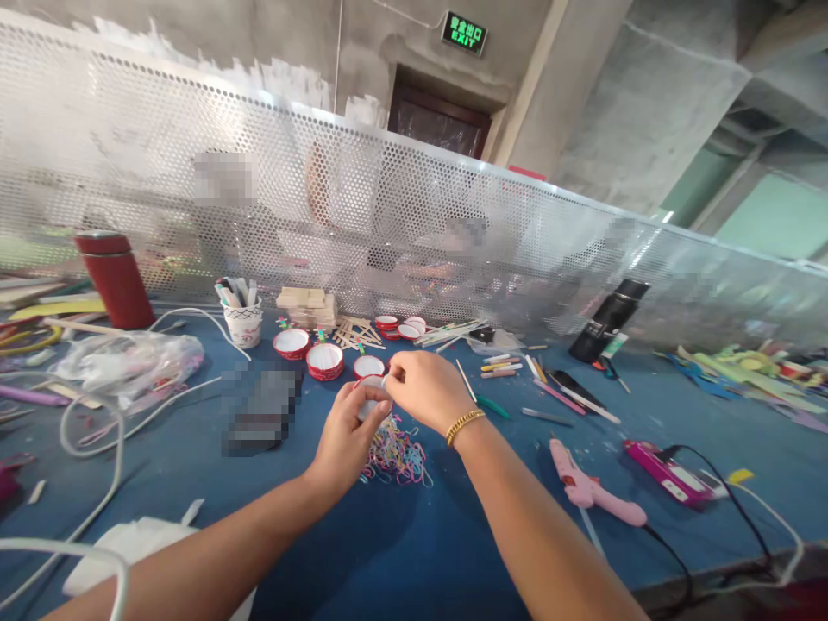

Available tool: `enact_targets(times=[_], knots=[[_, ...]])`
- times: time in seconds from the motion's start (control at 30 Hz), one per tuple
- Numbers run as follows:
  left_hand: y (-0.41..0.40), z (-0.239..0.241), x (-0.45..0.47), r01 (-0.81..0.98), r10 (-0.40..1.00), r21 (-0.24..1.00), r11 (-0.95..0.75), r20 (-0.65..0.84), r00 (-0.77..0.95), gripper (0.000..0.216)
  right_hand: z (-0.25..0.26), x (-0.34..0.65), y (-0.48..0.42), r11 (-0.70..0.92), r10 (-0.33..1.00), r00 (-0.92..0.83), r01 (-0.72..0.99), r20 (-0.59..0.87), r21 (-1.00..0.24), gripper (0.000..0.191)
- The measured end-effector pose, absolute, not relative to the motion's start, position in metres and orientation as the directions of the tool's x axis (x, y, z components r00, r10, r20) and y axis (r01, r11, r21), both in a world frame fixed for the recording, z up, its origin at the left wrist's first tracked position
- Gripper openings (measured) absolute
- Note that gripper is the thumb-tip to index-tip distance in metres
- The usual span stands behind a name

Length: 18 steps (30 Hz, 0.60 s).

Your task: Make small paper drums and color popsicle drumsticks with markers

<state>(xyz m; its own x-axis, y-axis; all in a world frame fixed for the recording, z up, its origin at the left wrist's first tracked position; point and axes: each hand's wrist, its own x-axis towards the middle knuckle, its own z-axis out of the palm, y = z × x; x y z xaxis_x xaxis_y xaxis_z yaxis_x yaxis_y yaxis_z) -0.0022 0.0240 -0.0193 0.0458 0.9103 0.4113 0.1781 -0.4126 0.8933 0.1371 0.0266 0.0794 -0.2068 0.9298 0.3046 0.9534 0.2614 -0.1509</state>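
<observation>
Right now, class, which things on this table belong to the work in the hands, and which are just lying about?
In the work: left hand and right hand on a red-rimmed cap; coloured rubber bands beneath; likely the similar red caps behind.
Lying about: pink glue gun, red flask, black bottle, pen cup.

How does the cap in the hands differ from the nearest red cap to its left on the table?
The held cap is lifted and tilted, gripped by the left hand and pinched at its rim by the right hand; the table cap lies flat and untouched. The held cap is half hidden by the hands; the table cap shows whole. Both are round, red-rimmed, white inside.
</observation>
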Motion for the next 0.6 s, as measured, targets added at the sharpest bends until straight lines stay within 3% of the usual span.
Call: enact_targets(times=[0.2,0.43,0.6], knots=[[0.028,-0.026,-0.002,0.069,0.923,0.922,-0.381,0.383,-0.022,0.027,0.06,0.133,0.029,0.214,0.951,-0.121,0.921,0.283,-0.326,0.013],[0.028,-0.03,-0.001,0.105,0.906,0.901,-0.42,0.424,-0.01,0.026,0.046,0.136,0.019,0.245,0.95,-0.118,0.854,0.288,-0.458,0.016],[0.024,-0.032,-0.001,0.144,0.883,0.874,-0.464,0.47,-0.006,0.023,0.034,0.133,0.011,0.237,0.916,-0.062,0.88,0.397,-0.41,0.015]])
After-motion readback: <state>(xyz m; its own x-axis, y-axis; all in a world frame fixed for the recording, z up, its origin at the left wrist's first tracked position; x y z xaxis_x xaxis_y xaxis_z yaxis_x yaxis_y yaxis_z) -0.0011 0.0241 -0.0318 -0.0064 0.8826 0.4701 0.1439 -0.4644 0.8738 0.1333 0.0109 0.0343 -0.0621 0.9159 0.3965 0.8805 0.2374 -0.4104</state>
